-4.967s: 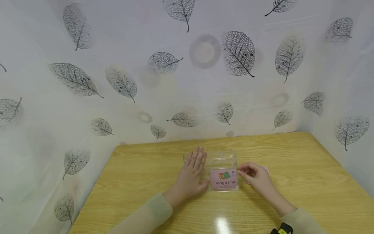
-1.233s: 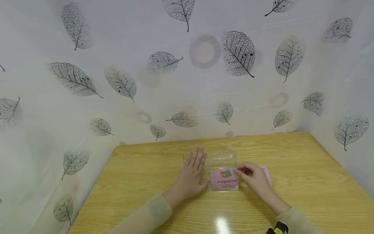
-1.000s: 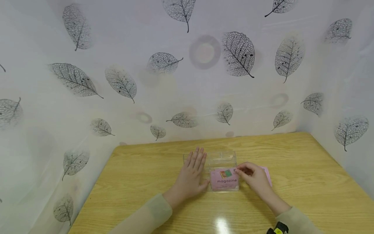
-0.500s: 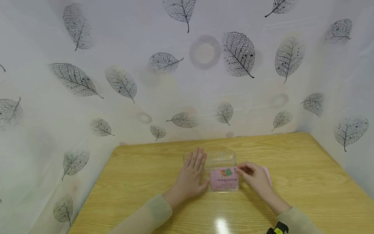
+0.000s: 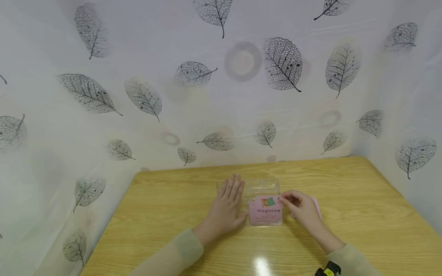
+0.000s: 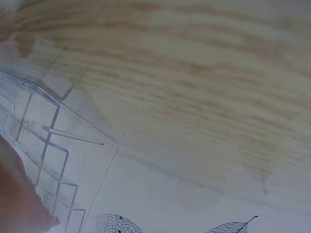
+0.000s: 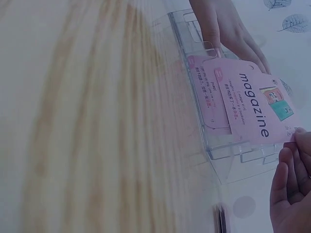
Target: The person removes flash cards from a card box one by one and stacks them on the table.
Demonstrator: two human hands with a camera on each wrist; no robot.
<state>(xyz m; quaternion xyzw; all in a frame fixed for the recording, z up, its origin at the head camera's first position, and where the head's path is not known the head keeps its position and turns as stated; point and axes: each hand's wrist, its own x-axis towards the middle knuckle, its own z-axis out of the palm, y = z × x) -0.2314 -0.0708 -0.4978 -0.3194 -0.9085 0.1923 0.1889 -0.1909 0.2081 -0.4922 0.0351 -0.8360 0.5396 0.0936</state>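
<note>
A clear, stepped plastic card holder (image 5: pixel 263 184) stands on the table. My left hand (image 5: pixel 226 203) lies along its left side with the fingers straight and the thumb at its front. In the left wrist view, part of that hand (image 6: pixel 19 194) overlaps the holder's stepped side (image 6: pixel 63 145). My right hand (image 5: pixel 300 209) pinches the upper right corner of a pink flashcard (image 5: pixel 266 215) printed "magazine", between thumb and fingertip. The right wrist view shows this flashcard (image 7: pixel 255 104) leaning up above a second pink flashcard (image 7: pixel 209 94) in the holder's front slot.
Partly hidden behind my right hand, more pink card (image 5: pixel 315 207) lies on the wooden table (image 5: pixel 165 230). A white leaf-print cloth (image 5: pixel 221 107) hangs behind and at both sides. A black band (image 5: pixel 329 269) is on my right sleeve.
Five seconds ago my right fingers were at the holder's right edge. They now pinch the flashcard's corner, and the flashcard has risen slightly over the last second. My left hand stays still.
</note>
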